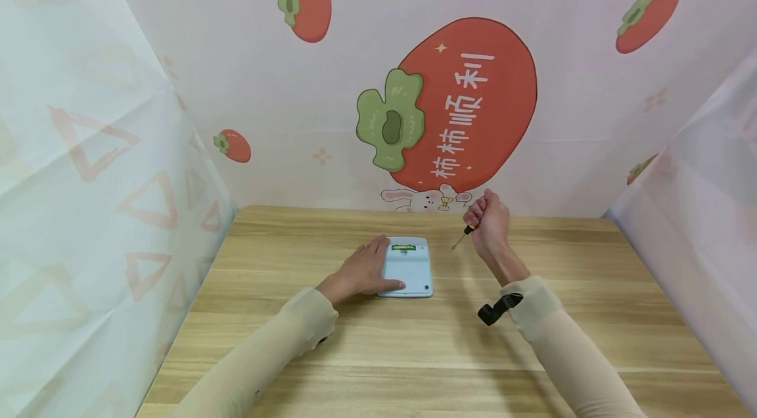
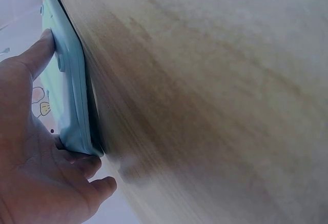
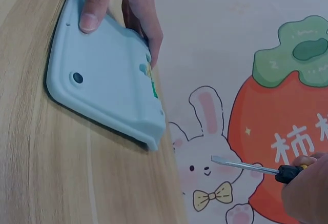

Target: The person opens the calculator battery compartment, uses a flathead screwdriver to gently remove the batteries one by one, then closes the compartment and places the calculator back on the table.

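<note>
A light blue flat plastic device, perhaps a calculator, lies on the wooden table. A slot in its raised end shows a green and yellow battery; a dark round spot marks one corner. My left hand holds it from the left side, thumb on the face and fingers at the far edge. To the right, raised above the table, my right hand grips a screwdriver with a black and yellow handle. The metal tip points down towards the device without touching it.
A pale cloth backdrop printed with persimmons and a rabbit rises behind the table. Cloth walls close in the left side and the right side. A black strap with a camera sits on the right wrist.
</note>
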`<state>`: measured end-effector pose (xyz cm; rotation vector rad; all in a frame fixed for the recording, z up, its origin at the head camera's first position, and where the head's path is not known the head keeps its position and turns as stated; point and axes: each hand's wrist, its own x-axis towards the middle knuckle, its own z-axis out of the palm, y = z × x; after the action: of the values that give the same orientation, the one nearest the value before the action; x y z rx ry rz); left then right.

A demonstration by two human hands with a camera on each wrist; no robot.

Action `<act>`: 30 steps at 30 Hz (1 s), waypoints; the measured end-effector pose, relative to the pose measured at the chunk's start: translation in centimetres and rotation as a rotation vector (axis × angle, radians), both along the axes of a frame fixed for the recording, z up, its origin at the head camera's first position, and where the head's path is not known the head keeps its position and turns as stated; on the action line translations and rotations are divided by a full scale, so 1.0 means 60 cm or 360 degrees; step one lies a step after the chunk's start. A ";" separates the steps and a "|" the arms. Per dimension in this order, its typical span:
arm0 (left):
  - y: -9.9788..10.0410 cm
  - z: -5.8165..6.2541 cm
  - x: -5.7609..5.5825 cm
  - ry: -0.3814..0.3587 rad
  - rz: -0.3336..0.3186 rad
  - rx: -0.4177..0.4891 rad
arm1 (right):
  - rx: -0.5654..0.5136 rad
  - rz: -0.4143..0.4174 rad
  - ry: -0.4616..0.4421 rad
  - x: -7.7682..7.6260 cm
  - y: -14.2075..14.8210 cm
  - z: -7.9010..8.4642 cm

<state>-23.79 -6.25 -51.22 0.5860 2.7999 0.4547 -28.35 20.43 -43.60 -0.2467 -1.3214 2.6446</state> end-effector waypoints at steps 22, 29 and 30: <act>-0.002 0.000 -0.001 0.0032 -0.0025 0.0022 | 0.0152 0.0035 0.0024 -0.009 -0.075 -0.021; -0.001 0.002 0.000 0.0023 -0.0027 0.0027 | 0.0161 0.0019 0.0052 -0.014 -0.090 -0.032; -0.001 0.002 0.000 0.0022 -0.0028 0.0027 | 0.0174 0.0017 0.0047 -0.014 -0.091 -0.033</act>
<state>-23.82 -6.33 -51.13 0.6189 2.8043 0.4735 -29.21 14.95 -45.58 -0.1855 -1.4560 2.5637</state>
